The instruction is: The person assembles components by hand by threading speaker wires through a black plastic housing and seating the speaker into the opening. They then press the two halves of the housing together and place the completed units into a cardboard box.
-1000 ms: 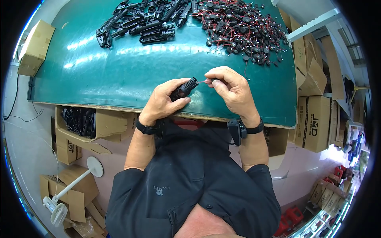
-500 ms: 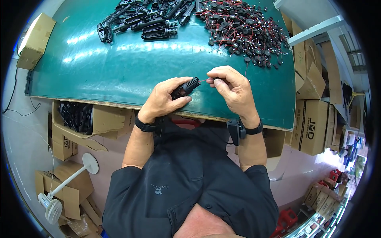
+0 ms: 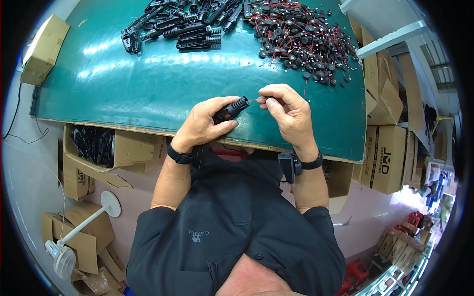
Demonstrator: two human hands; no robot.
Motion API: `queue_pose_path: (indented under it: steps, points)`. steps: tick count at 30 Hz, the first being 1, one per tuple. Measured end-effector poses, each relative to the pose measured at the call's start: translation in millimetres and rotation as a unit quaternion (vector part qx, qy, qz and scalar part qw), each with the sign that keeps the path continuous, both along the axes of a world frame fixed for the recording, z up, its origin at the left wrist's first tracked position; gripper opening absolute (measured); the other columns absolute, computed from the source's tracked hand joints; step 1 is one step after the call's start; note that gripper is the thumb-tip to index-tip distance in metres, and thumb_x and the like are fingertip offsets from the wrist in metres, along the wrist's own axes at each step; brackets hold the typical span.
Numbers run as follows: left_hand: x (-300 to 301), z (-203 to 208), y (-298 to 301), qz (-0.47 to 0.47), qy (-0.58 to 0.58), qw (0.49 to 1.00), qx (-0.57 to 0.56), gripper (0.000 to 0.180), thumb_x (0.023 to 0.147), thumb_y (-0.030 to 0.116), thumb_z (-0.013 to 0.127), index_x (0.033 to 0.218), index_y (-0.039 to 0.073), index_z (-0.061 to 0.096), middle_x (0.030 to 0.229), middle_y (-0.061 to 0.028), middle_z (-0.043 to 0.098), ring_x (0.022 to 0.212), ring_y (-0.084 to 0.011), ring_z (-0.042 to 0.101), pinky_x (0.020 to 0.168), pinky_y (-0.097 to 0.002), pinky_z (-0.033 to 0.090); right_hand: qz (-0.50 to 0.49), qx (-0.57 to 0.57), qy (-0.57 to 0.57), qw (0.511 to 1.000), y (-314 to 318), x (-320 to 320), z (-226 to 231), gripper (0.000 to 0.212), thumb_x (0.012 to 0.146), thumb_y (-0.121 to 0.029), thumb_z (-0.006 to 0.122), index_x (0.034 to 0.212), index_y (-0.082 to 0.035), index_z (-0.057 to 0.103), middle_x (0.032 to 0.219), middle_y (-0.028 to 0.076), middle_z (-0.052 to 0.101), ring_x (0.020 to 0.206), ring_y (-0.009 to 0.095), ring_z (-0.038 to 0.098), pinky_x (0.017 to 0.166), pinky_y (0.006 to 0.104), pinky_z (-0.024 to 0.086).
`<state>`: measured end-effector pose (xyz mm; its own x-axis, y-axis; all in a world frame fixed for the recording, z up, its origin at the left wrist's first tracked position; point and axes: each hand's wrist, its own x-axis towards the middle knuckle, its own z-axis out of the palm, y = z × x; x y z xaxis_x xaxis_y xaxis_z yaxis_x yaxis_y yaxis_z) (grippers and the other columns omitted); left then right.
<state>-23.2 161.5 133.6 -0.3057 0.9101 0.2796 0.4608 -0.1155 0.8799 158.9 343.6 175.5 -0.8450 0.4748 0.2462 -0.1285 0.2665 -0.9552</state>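
My left hand (image 3: 201, 118) is wrapped round a black plastic housing (image 3: 238, 107) with a ribbed, open end tilted up to the right. From that end a thin red wire (image 3: 253, 100) runs across to my right hand (image 3: 292, 112). Thumb and forefinger of the right hand are pinched on a small black part, mostly hidden by the fingertips; it resembles the round wired discs in the pile. Both hands are just above the green tabletop (image 3: 163, 93), near its front edge, a short gap apart.
Behind my hands lie a heap of black ribbed housings (image 3: 197, 37) and, right of it, a pile of black discs with red wires (image 3: 308, 37). Below the table's left front is a carton (image 3: 136, 150) of black parts. Cartons (image 3: 385, 158) flank the right edge; a fan (image 3: 64, 261) stands lower left.
My right wrist and forearm have shifted slightly left, and the red wire between the hands looks a little shorter. Both grips are the same.
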Motion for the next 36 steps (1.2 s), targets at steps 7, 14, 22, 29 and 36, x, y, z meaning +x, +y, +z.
queue_pose_path:
  steps: [7,14,22,29,36]
  points:
    - [0.4,1.2,-0.5,0.001,0.002,1.000,-0.002,0.058,0.083,0.012,0.087,0.137,0.002,0.069,0.125,-0.0158,0.076,0.110,-0.0270,0.074,0.096,-0.0356,0.057,-0.017,-0.028,0.024,0.999,-6.1,-1.1,-6.1,0.023,0.104,0.007,0.058,0.123,0.004,0.072,0.122,0.012,0.069,0.107,0.020,0.074,0.093,0.0318,0.063]
    - [0.5,1.7,0.3,0.000,0.003,1.000,0.005,0.058,0.083,0.011,0.087,0.137,0.002,0.069,0.124,-0.0157,0.076,0.108,-0.0266,0.074,0.096,-0.0352,0.057,-0.037,-0.056,0.059,0.996,-10.1,-1.1,-13.2,0.022,0.105,0.004,0.059,0.124,0.005,0.071,0.123,0.013,0.069,0.108,0.021,0.074,0.093,0.0322,0.063]
    - [0.2,2.2,-2.0,-0.004,-0.016,1.000,-0.023,0.060,0.086,0.011,0.086,0.141,-0.002,0.065,0.126,-0.0145,0.075,0.113,-0.0213,0.071,0.101,-0.0340,0.054,-0.041,-0.115,0.086,0.989,-15.6,-2.1,-18.4,0.021,0.107,0.002,0.059,0.124,0.005,0.071,0.124,0.013,0.070,0.111,0.023,0.074,0.091,0.0331,0.064]
    - [2.0,0.5,-1.7,-0.002,-0.040,0.999,0.001,0.060,0.085,0.009,0.084,0.142,0.002,0.066,0.125,-0.0159,0.075,0.111,-0.0251,0.074,0.098,-0.0356,0.056,-0.032,-0.130,0.117,0.984,-21.6,0.5,-16.3,0.021,0.107,0.001,0.060,0.124,0.004,0.070,0.123,0.013,0.070,0.113,0.024,0.074,0.091,0.0337,0.065]
    - [4.3,1.9,-4.6,-0.016,-0.083,0.996,0.003,0.067,0.083,0.002,0.084,0.146,0.004,0.063,0.116,-0.0125,0.074,0.111,-0.0247,0.070,0.102,-0.0321,0.053,-0.046,-0.027,0.136,0.989,-30.8,8.6,0.4,0.019,0.103,0.000,0.067,0.121,0.002,0.072,0.121,0.015,0.071,0.111,0.024,0.074,0.089,0.0335,0.064]
